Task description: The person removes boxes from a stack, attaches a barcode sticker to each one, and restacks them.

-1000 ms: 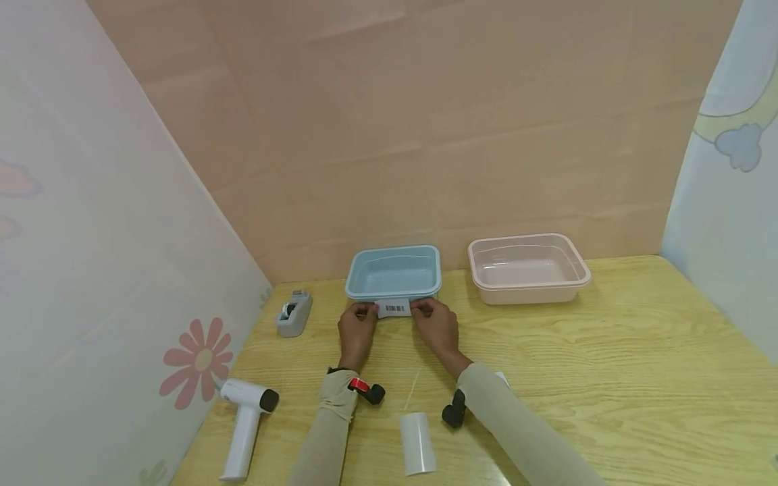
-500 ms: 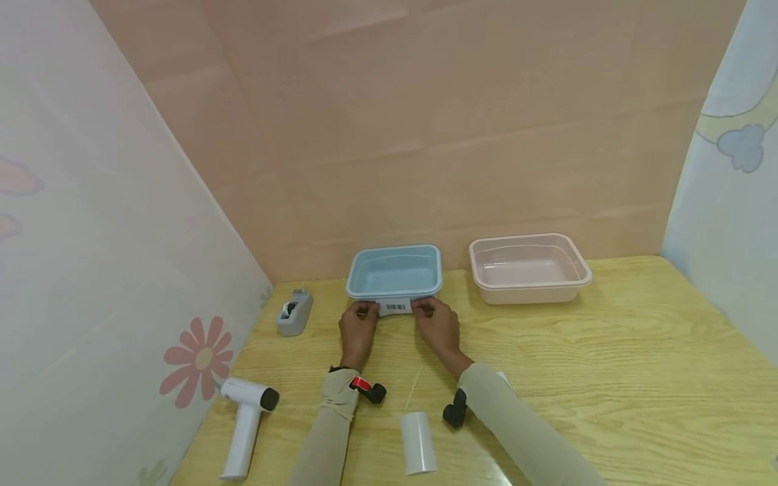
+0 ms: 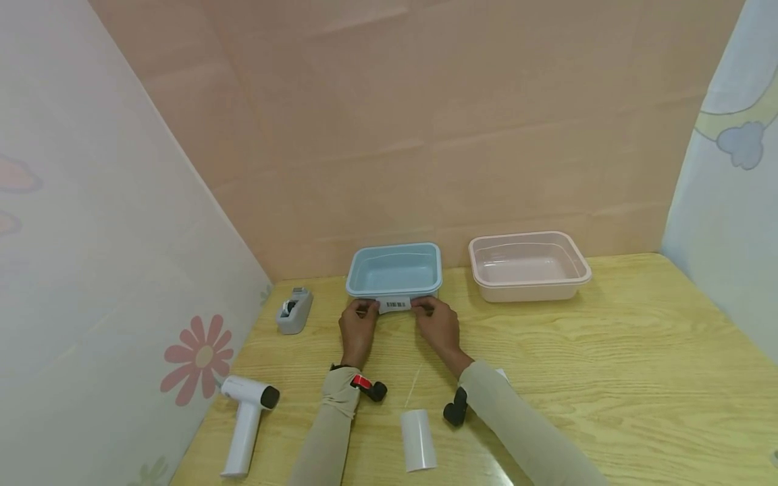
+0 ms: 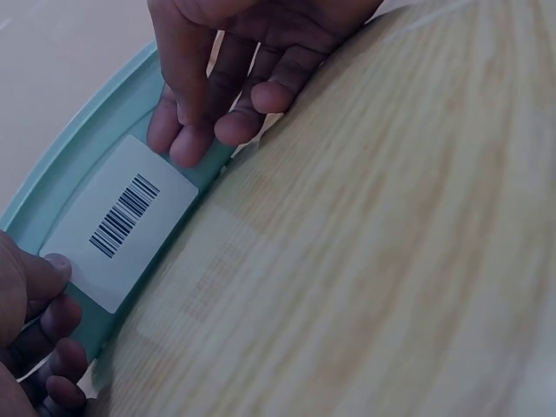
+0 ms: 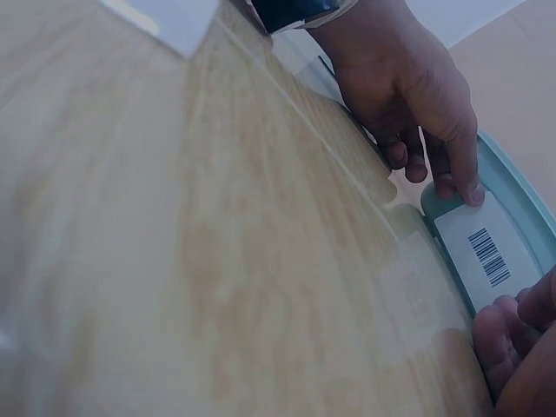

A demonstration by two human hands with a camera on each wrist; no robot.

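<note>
Looking down from my head, nearest me on the pale wooden table (image 3: 608, 378) lie a white curled strip of backing paper (image 3: 418, 441) and, to the left, a white handheld gun-shaped device with a dark tip (image 3: 246, 424). Further out, my left hand (image 3: 357, 327) and right hand (image 3: 439, 325) meet at the near rim of a light blue rectangular plastic tub (image 3: 394, 268). Between them is a white rectangular barcode label (image 3: 394, 304) lying against that rim. A small grey tape dispenser (image 3: 294, 312) sits left of the tub, and a pale pink rectangular plastic tub (image 3: 527, 265) stands to its right, apart from it, both tubs near the back wall.

The wrist cameras show what the head view cannot. From the left wrist, my left thumb presses one end of the label (image 4: 119, 221) while my right fingertips (image 4: 193, 139) press the other end, fingers curled onto the rim. From the right wrist, my left fingers (image 5: 452, 178) pinch the label's (image 5: 488, 254) far end against the rim.
</note>
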